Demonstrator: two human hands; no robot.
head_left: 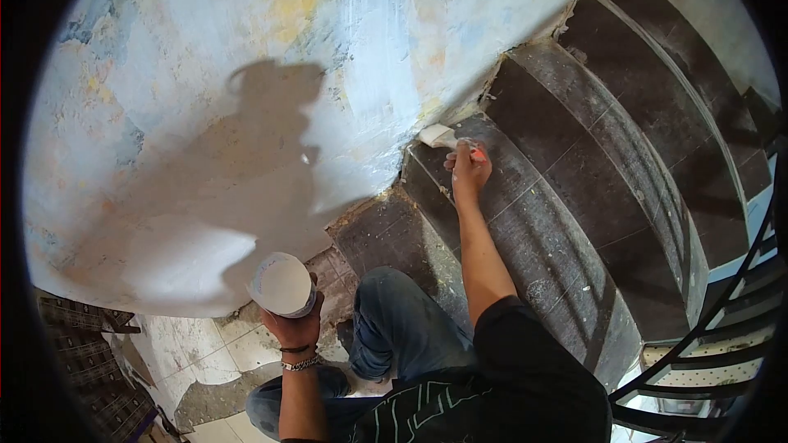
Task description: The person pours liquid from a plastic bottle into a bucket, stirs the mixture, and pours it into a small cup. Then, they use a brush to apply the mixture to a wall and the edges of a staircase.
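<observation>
My left hand [295, 328] is wrapped round a round white tub [281, 284], held low in front of the wall. Pale material shows in the tub. My right hand [470, 166] grips a brush [439, 136] by its orange-red handle. The brush's whitish head is at the foot of the patchy, painted wall [377, 57], just above a dark stair tread. Whether its tip touches the wall I cannot tell.
Dark tiled stairs [566, 156] with dusty edges curve up to the right. A black metal railing [698, 324] runs at the lower right. Patterned dark fabric [78, 353] lies at the lower left, beside pale floor tiles [185, 353].
</observation>
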